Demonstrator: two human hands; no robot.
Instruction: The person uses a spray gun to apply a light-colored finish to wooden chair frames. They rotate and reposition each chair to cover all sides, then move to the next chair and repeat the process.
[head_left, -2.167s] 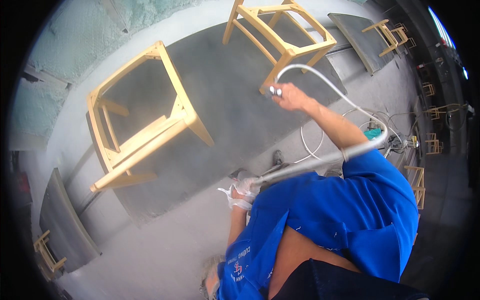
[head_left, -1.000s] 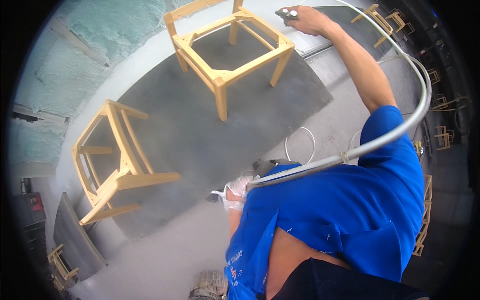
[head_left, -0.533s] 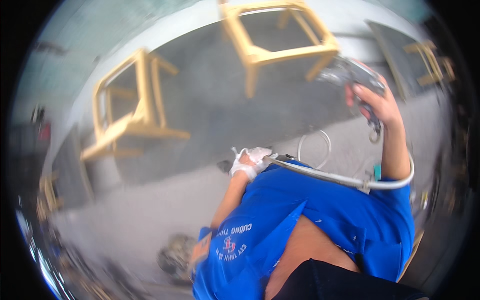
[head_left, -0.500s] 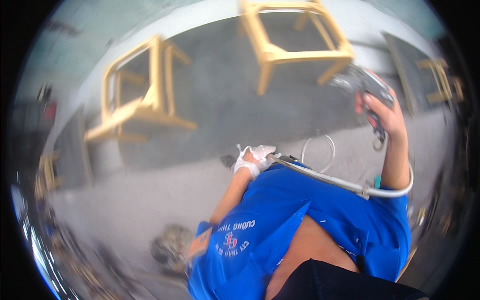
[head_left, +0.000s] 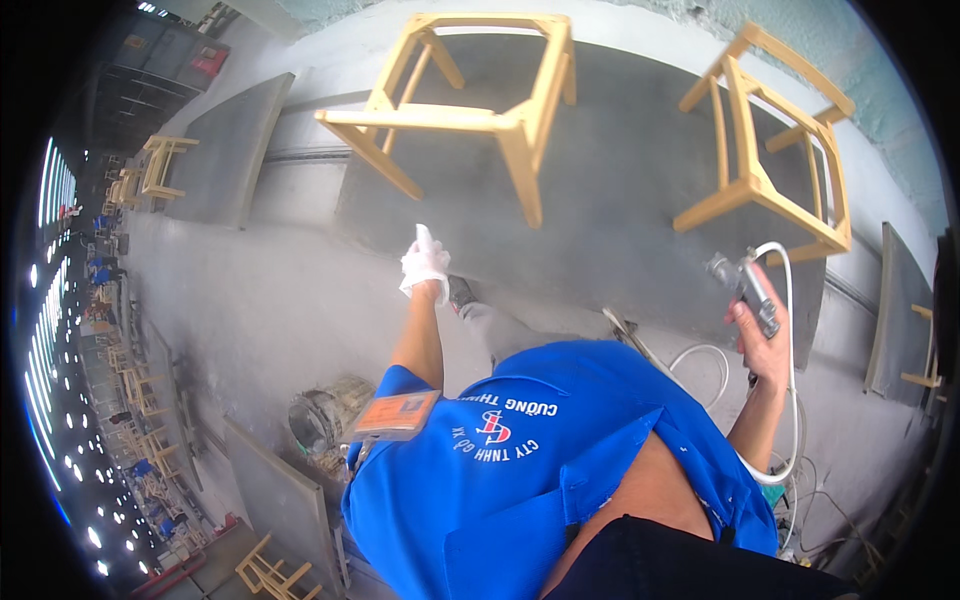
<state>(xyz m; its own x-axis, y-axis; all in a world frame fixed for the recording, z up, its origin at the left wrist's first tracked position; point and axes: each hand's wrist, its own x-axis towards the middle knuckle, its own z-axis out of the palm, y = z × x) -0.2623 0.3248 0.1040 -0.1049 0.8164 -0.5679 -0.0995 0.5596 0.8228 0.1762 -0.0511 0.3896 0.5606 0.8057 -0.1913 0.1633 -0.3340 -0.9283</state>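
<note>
My right hand [head_left: 762, 345] is closed round the grip of a metal spray gun [head_left: 752, 292]. The gun's nozzle points toward a pale wooden chair frame [head_left: 752, 190] and stays apart from it. From the gun, a white hose [head_left: 792, 330] loops down past my forearm. My left hand [head_left: 427, 272] is stretched forward in a loose white covering, a glove or thin plastic, whose tip sticks up; its fingers are hidden. Ahead of that hand, a second pale wooden frame [head_left: 470, 120] stands on the dark grey board [head_left: 620, 170].
Left of me stands a round, crusted container [head_left: 325, 415]. Another grey board [head_left: 225, 150] leans at the far left, with more wooden frames [head_left: 165, 165] behind. Coiled hose [head_left: 700, 372] lies by my right side. A slanted panel [head_left: 285, 505] is at the lower left.
The view has swung right, so the frames appear farther left and a chair frame shows at right. My left hand has reached forward from my waist. The spray gun sits lower in view.
</note>
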